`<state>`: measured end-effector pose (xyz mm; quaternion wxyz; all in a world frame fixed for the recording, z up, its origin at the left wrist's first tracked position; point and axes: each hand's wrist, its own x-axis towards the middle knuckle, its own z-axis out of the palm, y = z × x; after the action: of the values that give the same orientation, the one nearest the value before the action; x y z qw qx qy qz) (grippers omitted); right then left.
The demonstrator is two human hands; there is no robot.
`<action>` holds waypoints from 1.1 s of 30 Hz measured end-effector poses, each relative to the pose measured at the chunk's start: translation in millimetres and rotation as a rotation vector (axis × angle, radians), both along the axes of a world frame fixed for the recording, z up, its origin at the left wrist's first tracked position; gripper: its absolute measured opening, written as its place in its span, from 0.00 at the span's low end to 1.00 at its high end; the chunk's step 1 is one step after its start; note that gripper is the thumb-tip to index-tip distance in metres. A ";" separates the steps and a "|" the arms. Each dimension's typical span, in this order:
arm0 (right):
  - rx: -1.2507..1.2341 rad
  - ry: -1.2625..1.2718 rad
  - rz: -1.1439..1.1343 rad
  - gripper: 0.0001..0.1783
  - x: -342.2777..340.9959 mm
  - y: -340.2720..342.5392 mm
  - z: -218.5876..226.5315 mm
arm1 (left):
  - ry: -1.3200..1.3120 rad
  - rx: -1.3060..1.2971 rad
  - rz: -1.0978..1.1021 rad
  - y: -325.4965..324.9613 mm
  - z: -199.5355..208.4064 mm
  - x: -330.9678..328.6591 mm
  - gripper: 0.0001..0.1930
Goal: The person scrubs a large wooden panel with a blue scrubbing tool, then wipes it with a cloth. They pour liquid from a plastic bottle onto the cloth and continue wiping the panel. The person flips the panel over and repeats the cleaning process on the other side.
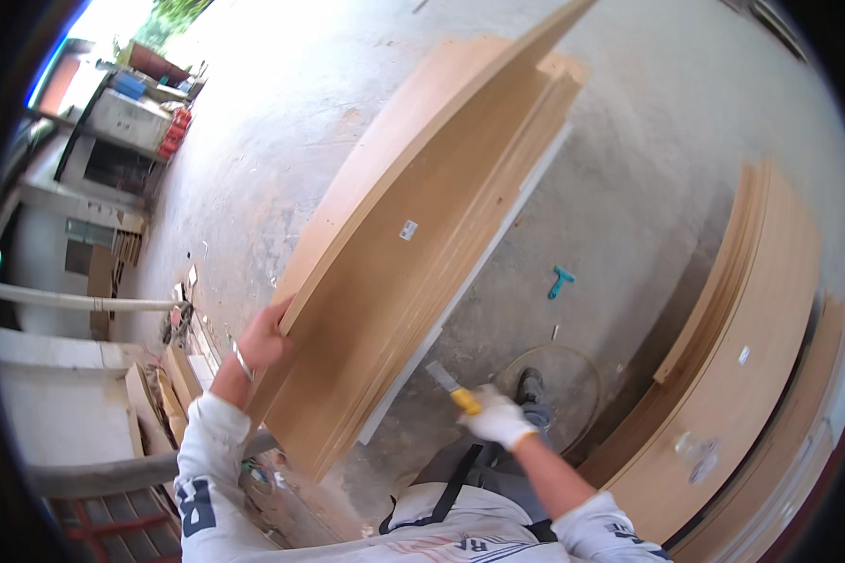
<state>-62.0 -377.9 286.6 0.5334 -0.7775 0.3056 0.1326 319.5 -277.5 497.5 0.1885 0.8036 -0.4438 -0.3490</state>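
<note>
My left hand (266, 340), bare and with a pale band at the wrist, is closed on the near edge of a long light-wood board (343, 230). That board is tilted up along a stack of similar boards (357, 361), and a small white label (408, 230) shows on the brown face beside it. My right hand (498, 416) wears a white glove and grips a scraper (465, 401) by its yellow handle. The flat metal blade points up and left, just off the stack's right edge, apart from the wood.
A teal T-shaped tool (560, 281) lies on the concrete floor. Another stack of boards (732, 347) stands on the right, with a clear plastic-looking item (697, 452) on it. At left are a grey rail (113, 477), wood offcuts (160, 399) and red objects (175, 133) farther off.
</note>
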 end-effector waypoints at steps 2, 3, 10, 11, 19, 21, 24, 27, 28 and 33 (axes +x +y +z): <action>0.146 0.133 0.296 0.28 54.7 31.7 22.0 | 0.080 0.015 0.041 -0.7 4.8 35.0 0.37; 0.149 0.124 0.355 0.27 70.2 56.2 6.8 | 0.123 0.019 0.053 -7.3 8.6 47.7 0.37; -0.041 0.382 -0.098 0.14 121.2 -49.4 -59.8 | 0.030 0.182 0.215 -30.1 56.6 98.6 0.30; -0.117 0.345 -0.233 0.14 128.1 -91.8 -70.9 | -0.022 0.185 0.224 -31.6 65.3 103.8 0.29; -0.859 0.306 0.222 0.15 124.3 -301.8 -71.9 | -0.128 -0.037 0.142 -57.2 39.3 116.7 0.24; -0.529 0.074 0.294 0.15 176.6 -141.9 -42.6 | -0.264 0.093 0.223 -25.3 52.7 122.6 0.21; -0.263 -0.040 0.740 0.23 194.4 -20.6 39.1 | -0.642 0.271 0.262 -12.5 56.0 120.6 0.21; -0.141 -0.155 -0.122 0.17 173.4 -64.5 11.7 | -0.803 0.238 0.364 -42.2 37.6 77.0 0.23; -0.061 -0.216 -0.400 0.14 178.0 -95.5 18.6 | -0.821 0.246 0.366 -36.5 39.3 74.8 0.24; -0.255 -0.425 -0.663 0.14 177.4 -192.8 52.9 | -0.894 0.187 0.345 -49.1 51.3 68.5 0.27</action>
<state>115.4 -570.7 339.5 0.4980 -0.7069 0.4364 -0.2489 388.0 -326.5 548.8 -0.0383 0.9501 -0.3084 0.0285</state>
